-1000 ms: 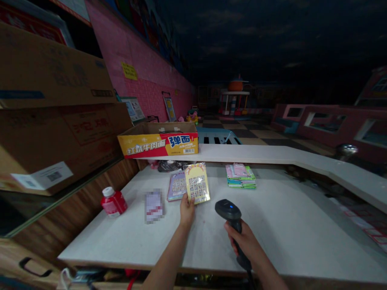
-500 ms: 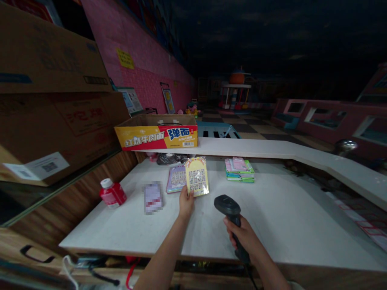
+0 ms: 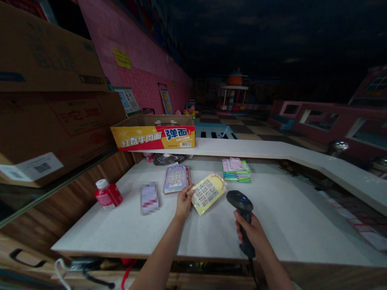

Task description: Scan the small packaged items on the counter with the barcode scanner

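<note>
My left hand (image 3: 184, 202) pinches the left edge of a yellow sticker packet (image 3: 209, 192), which is tilted above the white desk and has rows of small printed pictures. Wrapped round the handle of a black barcode scanner (image 3: 240, 201) is my right hand (image 3: 250, 228); a blue light shows on the scanner's top. The scanner's head points toward the packet, slightly apart from it. Behind my left hand lies a stack of purple-topped packets (image 3: 176, 177). Farther right sits a pile of pink and green packets (image 3: 236, 170).
On the desk's left stand a red bottle with a white cap (image 3: 109, 194) and a blurred-out item (image 3: 150, 197). An open noodle carton (image 3: 154, 137) rests on the raised white ledge (image 3: 242, 148). Large cardboard boxes (image 3: 60, 129) are stacked at the left.
The yellow packet has come away from beside the purple stack, moving right and tilting over. The scanner has shifted slightly right, and its blue light now shows.
</note>
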{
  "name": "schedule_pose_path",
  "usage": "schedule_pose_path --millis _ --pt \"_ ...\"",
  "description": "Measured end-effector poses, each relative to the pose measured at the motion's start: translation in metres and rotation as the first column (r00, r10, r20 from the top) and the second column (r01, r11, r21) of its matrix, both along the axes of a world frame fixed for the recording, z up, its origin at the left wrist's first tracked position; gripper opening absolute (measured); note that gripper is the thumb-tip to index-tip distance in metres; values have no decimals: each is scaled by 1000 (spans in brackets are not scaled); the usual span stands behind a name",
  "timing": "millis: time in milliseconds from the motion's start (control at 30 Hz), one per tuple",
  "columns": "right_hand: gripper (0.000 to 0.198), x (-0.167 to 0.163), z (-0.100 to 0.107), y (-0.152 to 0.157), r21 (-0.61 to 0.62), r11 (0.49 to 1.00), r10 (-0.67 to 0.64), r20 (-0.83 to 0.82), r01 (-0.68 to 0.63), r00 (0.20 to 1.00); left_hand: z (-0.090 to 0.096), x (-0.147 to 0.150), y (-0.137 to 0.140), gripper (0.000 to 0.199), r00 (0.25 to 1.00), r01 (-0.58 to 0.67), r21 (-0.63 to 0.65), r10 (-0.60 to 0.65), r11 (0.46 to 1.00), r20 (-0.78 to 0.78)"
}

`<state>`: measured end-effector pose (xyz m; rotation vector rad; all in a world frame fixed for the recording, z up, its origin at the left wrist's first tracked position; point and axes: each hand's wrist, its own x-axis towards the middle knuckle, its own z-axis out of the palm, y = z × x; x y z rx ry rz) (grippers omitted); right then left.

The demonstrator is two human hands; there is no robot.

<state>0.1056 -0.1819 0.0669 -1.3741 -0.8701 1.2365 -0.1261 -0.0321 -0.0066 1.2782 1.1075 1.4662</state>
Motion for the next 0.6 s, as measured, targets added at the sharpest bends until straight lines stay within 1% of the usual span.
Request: schedule_pose_path --millis 67,100,133,167,200,267,300,333,400,467,533,600 --pt "51 4 1 -1 6 1000 -17 -9 17 1000 2 3 -2 50 988 -14 6 15 1000 -152" --pt "51 5 2 -1 8 1000 -21 -11 21 1000 5 4 -3 43 966 -37 43 47 998 -255" --pt "51 6 2 -1 13 1000 -28 -13 28 1000 9 6 -6 36 927 -64 98 96 993 -363" --pt "51 7 3 -1 17 999 -33 -15 33 999 14 7 -10 30 870 -87 159 153 983 -469" --pt "50 8 3 -2 20 999 -40 -18 40 999 20 9 -16 27 798 -103 217 211 971 -565" --pt "50 11 3 -3 24 998 -57 -26 58 998 31 14 -31 27 627 -109 300 300 948 -719" --pt "50 13 2 -3 22 998 -66 -29 66 997 36 17 -40 27 538 -94 325 323 941 -779" --pt "50 15 2 -3 20 997 -74 -30 75 997 40 20 -48 26 467 -54 319 306 946 -830" --pt "50 21 0 -4 15 996 -84 -35 85 996 43 27 -64 24 364 70 219 179 973 -914" --pt "51 28 -1 -3 15 995 -103 -45 103 994 41 37 -71 22 309 183 102 41 978 -950" --pt "51 33 -1 -2 9 991 -136 -60 137 989 37 48 -69 25 308 275 28 -60 961 -950" --pt "51 36 0 -2 3 984 -176 -72 177 982 33 62 -58 30 363 332 -11 -139 943 -921"
